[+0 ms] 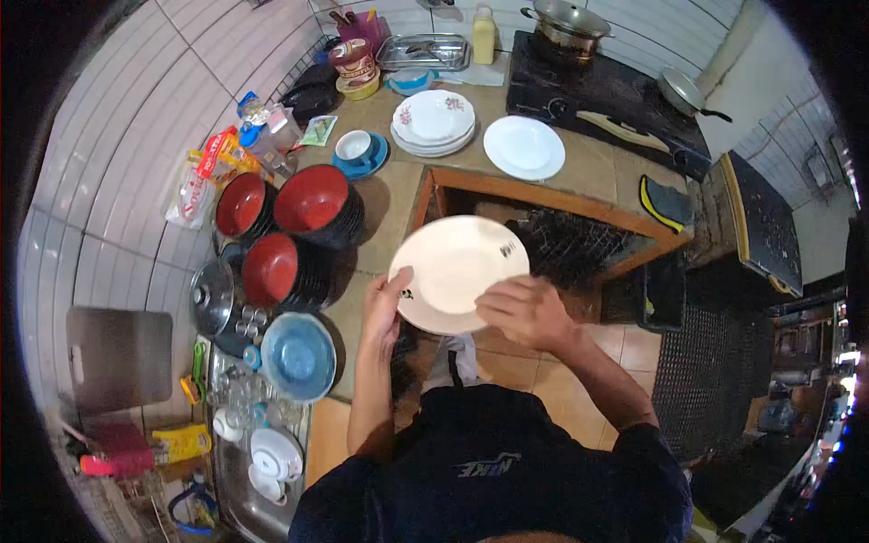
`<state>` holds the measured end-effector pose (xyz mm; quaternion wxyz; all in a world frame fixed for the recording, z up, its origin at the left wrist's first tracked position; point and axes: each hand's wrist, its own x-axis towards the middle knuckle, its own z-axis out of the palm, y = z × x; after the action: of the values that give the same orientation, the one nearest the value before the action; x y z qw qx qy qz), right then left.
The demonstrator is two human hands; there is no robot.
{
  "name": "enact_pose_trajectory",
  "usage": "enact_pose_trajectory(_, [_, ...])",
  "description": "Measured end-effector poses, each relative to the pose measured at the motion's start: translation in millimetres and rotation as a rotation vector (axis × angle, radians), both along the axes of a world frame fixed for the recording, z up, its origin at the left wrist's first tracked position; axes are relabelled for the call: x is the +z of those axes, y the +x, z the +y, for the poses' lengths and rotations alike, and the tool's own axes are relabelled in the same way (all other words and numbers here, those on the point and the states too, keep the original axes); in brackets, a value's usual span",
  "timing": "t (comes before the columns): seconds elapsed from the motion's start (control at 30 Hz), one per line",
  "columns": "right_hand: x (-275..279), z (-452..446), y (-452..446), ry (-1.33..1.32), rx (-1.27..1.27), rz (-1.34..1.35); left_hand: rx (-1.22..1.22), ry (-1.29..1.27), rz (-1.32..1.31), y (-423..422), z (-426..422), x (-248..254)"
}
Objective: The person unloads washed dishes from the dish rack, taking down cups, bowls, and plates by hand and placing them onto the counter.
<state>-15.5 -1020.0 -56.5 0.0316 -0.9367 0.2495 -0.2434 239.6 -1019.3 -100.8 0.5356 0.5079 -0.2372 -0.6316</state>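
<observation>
A cream plate [453, 267] with small dark motifs is held in front of my body, over the open cabinet front. My left hand [385, 303] grips its left rim, thumb on top. On the plate's lower right part lies my right hand [525, 310], its fingers over the surface and slightly blurred. Beyond the plate, a stack of white floral plates [434, 118] and a single white plate [524, 147] rest on the tiled counter [588, 172].
Red-and-black bowls [312, 199] stand in stacks at the left, near a blue bowl [299, 357]. A sink [244, 489] holds white dishes. At the back are a black stove [606, 100] with a pot [570, 27] and a blue cup [355, 147]. A sponge [665, 204] lies right.
</observation>
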Motion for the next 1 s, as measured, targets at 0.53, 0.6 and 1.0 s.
enact_pose_trajectory(0.53, [-66, -349, 41, 0.017, -0.261, 0.125, 0.689, -0.383, -0.244, -8, -329, -71])
enact_pose_trajectory(0.6, [-76, -366, 39, 0.017, -0.240, 0.133, 0.668, -0.303, -0.294, -7, -341, -78])
enact_pose_trajectory(1.0, [-92, -395, 27, 0.030, -0.213, 0.432, 0.679, -0.225, -0.461, -16, -363, -89])
